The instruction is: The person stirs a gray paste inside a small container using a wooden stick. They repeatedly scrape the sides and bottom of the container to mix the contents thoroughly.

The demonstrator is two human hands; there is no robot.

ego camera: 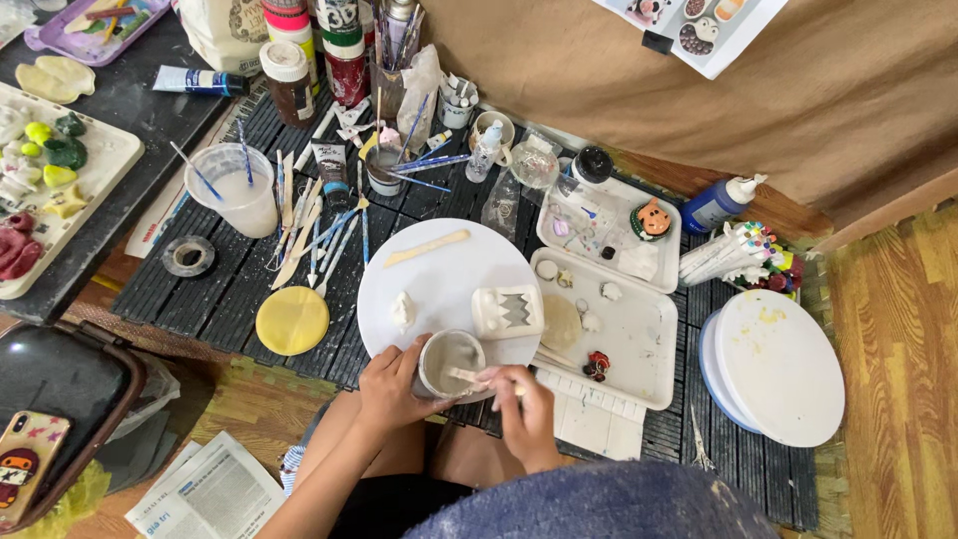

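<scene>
My left hand (387, 384) grips the side of a small grey cup (449, 361) at the near edge of a round white board (439, 279). My right hand (521, 401) holds a thin wooden stick (467, 376) whose tip dips into the cup. On the board lie a white clay box with a zigzag cut-out (507, 310), a small white clay lump (402, 308) and a flat wooden stick (426, 248).
A black slatted mat carries white trays (639, 344), a yellow disc (291, 320), a plastic water cup (233, 188), sculpting tools, paint bottles and a blue glue bottle (718, 203). Stacked round boards (778, 365) sit right. A phone (25, 461) lies left.
</scene>
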